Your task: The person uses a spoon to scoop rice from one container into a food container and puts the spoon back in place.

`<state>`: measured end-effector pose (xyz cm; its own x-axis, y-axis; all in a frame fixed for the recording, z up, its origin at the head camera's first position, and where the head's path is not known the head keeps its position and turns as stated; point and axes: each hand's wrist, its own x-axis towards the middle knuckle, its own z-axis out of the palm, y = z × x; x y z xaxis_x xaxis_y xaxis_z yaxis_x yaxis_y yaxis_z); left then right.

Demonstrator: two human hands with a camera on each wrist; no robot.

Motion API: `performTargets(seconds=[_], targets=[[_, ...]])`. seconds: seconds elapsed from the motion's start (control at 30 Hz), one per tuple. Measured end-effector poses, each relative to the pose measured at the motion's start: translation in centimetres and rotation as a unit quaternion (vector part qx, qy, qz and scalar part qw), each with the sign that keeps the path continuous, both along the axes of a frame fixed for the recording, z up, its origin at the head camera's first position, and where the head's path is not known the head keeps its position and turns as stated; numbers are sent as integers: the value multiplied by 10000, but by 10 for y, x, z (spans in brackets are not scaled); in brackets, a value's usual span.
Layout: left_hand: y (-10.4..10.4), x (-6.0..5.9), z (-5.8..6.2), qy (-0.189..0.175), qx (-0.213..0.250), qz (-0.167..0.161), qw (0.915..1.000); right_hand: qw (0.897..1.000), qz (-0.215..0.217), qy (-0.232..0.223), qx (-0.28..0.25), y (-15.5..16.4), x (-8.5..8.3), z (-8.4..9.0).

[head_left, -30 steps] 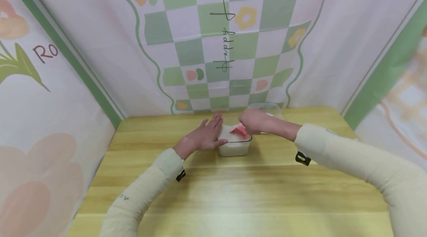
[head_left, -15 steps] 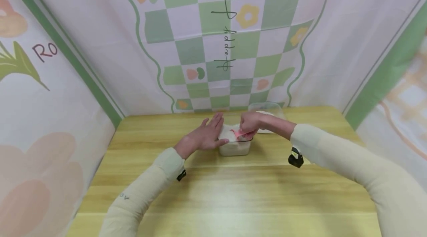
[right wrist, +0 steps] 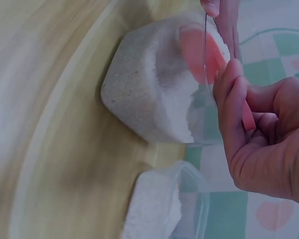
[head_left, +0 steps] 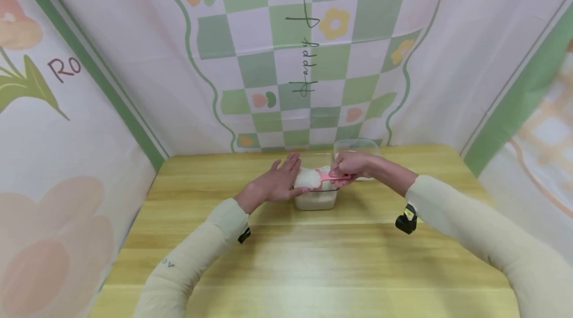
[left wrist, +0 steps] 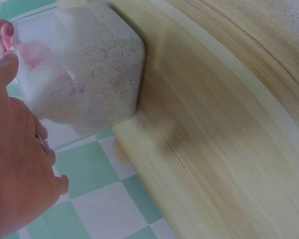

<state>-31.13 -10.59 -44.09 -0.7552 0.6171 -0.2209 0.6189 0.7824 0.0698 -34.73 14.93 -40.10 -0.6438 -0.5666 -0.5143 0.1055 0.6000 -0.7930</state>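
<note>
Nearest the viewer are two cream sleeves (head_left: 188, 258) reaching forward over the wooden bench (head_left: 313, 258), each with a small dark camera strapped at the wrist. The left hand (head_left: 273, 183) lies flat with straight fingers against the left side of a clear tub (head_left: 315, 199) filled with white grains, its thumb on the near rim. The tub sits on the bench about midway across, toward the far edge. The right hand (head_left: 353, 164) curls its fingers round the handle of a pink scoop (head_left: 329, 176), whose bowl end dips into the white grains at the top of the tub; the right wrist view shows the pink blade through the clear wall. Just behind the right hand stands a second clear tub (head_left: 358, 146), partly filled with white grains. Beyond the bench hangs a green-and-white checked cloth (head_left: 313, 59) with flowers
</note>
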Motion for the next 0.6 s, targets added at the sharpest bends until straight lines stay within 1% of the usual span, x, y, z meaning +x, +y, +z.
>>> performTargets(seconds=[0.1,0.3,0.43,0.6], targets=[[-1,0,-1,-23,54,-4,10000,9995,-96,-120,-263,7,1,-3],[-2,0,-2,-91,162,-14,9998,9979,-244,-238,-544,17,1,-8],[-2,0,-2,-74,131,-2,9999,9968,-352,-315,-652,23,2,-9],[-2,0,-2,-64,158,10,9999,9962,-435,-269,-704,30,3,-9]])
